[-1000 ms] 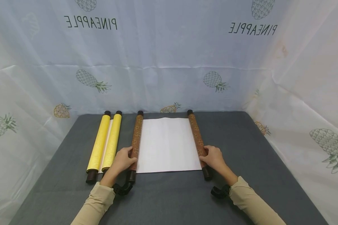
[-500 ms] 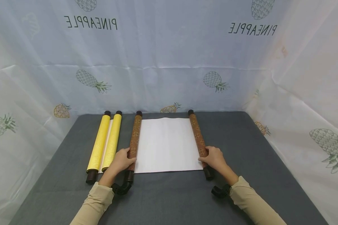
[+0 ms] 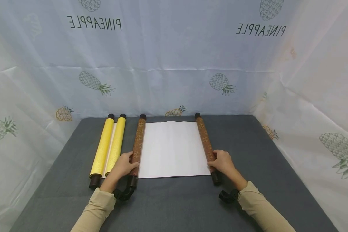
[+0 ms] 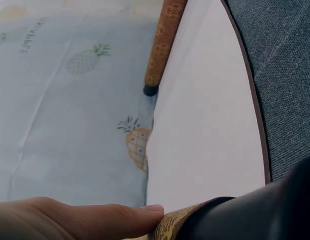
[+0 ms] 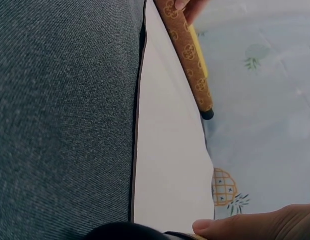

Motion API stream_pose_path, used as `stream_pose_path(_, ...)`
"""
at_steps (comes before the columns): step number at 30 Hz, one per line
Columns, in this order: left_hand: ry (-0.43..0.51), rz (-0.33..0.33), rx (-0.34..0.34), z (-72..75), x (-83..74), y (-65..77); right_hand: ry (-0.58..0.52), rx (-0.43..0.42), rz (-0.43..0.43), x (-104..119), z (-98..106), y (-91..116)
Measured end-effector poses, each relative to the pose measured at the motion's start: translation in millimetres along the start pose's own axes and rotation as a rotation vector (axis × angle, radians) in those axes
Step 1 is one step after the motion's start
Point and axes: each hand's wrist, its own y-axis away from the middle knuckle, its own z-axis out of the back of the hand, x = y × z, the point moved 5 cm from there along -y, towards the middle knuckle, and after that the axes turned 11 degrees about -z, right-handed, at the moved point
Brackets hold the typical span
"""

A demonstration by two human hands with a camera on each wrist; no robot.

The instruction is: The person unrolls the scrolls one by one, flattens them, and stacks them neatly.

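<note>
A brown patterned scroll lies partly unrolled on the table, its blank white paper [image 3: 171,149] stretched flat between two rolls. My left hand [image 3: 123,165] grips the left brown roll [image 3: 139,135] near its front end, thumb on the inner side. Around the front part of the right brown roll [image 3: 204,137], my right hand [image 3: 223,161] holds on in the same way. Dark knobs cap the ends of both rolls. In the left wrist view my thumb [image 4: 124,218] touches the near roll; in the right wrist view the other thumb [image 5: 245,226] lies by its roll.
Left of my left hand lies a yellow scroll [image 3: 102,146], its two rolls close together with a strip of paper between. A dark grey cloth [image 3: 174,206] covers the table. Pineapple-print curtains [image 3: 174,48] hang behind and at both sides.
The two brown rolls have moved slightly apart, the left one leftward and the right one rightward, with my hands on them. A little more white paper shows between them.
</note>
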Motion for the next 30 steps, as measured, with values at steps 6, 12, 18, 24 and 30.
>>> stream_pose_path(6, -0.051, 0.005, -0.011, 1.4, 0.8, -1.2, -0.005, -0.005, 0.004, -0.6, 2.4, 0.4)
stream_pose_path(12, -0.066, -0.002, -0.029, 3.5, -1.5, 0.3, 0.0, -0.005, 0.024, -2.3, 3.0, 0.8)
stream_pose_path(18, -0.065, -0.007, -0.045, 6.3, -4.2, 1.5, 0.006, 0.009, 0.045, -6.6, 1.5, -0.5)
stream_pose_path(24, -0.084, -0.014, -0.022, 5.8, -1.9, 0.9, 0.03, 0.039, 0.038, -7.1, 0.5, 0.1)
stream_pose_path(30, -0.119, 0.003, -0.001, 5.7, -1.3, -0.6, 0.035, 0.06, 0.011, -7.8, -0.4, -0.2)
